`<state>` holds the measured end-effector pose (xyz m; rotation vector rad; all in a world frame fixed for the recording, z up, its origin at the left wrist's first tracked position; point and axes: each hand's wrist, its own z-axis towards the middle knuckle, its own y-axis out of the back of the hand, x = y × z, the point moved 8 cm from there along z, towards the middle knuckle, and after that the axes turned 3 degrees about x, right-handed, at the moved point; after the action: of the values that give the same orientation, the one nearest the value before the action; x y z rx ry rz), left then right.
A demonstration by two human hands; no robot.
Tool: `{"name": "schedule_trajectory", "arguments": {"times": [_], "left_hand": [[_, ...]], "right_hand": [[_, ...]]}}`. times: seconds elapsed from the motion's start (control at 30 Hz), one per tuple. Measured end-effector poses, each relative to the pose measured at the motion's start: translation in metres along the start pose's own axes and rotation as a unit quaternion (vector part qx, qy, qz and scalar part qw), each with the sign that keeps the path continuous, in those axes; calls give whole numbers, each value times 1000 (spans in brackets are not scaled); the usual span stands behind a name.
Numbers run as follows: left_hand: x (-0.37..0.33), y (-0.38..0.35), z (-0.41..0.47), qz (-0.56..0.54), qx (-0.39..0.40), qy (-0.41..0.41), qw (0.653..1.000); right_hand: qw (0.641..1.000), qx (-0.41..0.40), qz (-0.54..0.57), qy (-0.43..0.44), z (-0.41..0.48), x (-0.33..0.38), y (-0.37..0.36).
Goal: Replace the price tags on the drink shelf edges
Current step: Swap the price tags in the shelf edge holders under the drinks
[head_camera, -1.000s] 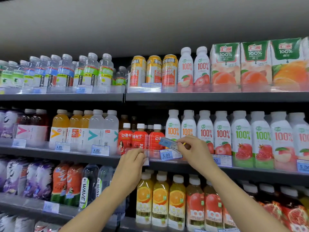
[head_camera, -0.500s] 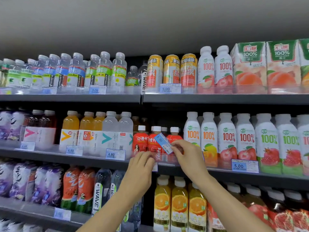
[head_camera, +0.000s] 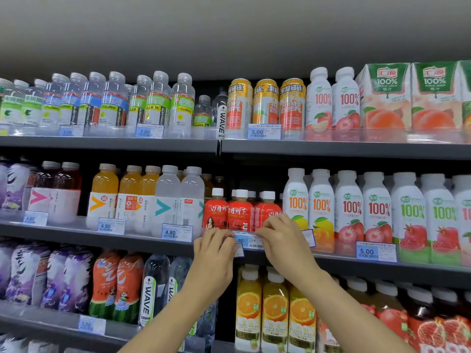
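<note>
Left hand (head_camera: 214,248), right hand (head_camera: 283,240) pinch ends of blue price tag (head_camera: 248,241) with curled fingers (head_camera: 219,234) at middle shelf edge (head_camera: 142,241), below red bottles (head_camera: 239,212). Tag apparently not yet seated; cannot tell which neighbouring tags (head_camera: 176,232) are new.

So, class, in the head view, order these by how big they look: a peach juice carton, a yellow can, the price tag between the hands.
1. peach juice carton
2. yellow can
3. price tag, partly hidden by left hand and right hand

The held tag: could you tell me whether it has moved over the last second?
Yes: the tag has dropped from in front of the red bottles to the shelf edge below them.
</note>
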<state>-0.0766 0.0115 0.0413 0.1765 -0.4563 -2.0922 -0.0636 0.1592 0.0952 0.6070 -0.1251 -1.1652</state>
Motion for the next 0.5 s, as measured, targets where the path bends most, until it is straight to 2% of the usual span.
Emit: {"name": "schedule_trajectory", "arguments": {"times": [0.2, 0.3, 0.43, 0.5], "left_hand": [[-1, 11, 10, -45, -11, 40, 998], [-9, 13, 18, -166, 0, 59, 984], [-25, 5, 28, -287, 57, 127, 948], [-35, 3, 33, -329, 63, 142, 931]], "right_hand": [[999, 27, 37, -24, -1, -5, 15], [993, 61, 91, -47, -6, -11, 19], [951, 134, 264, -90, -18, -25, 15], [931, 145, 315, -110, -25, -31, 19]]}}
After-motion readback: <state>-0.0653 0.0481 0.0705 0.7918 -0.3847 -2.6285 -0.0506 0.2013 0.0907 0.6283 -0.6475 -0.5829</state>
